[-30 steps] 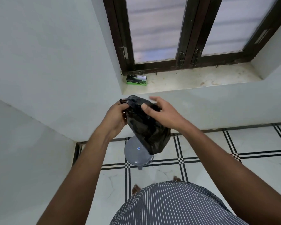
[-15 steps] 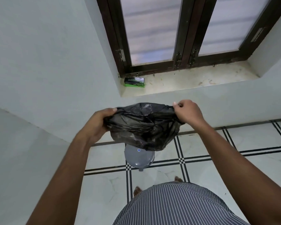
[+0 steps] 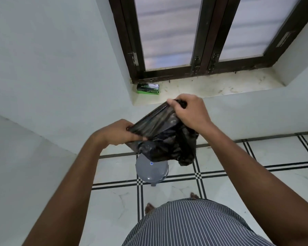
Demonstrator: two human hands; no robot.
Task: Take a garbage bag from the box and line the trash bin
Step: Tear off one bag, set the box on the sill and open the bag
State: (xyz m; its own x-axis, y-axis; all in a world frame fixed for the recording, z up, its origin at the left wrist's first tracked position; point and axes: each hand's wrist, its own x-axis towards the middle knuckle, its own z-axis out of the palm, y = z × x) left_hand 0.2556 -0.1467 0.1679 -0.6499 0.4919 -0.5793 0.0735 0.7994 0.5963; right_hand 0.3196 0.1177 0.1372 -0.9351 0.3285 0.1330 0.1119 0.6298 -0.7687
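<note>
A black garbage bag hangs between both hands at chest height. My left hand grips its lower left edge. My right hand pinches the upper right edge, higher and farther from me, so the top edge is stretched at a slant. Below the bag a grey round trash bin with a closed lid stands on the floor, partly hidden by the bag. The green and black garbage bag box lies on the left end of the window sill.
A dark-framed window sits above the stone sill. White walls meet at a corner on the left. The white tiled floor has black line borders. My bare feet and striped shirt show at the bottom.
The bag went from bunched between close hands to spread wide, and now my right hand has risen and my left has dropped, tilting the stretched edge.
</note>
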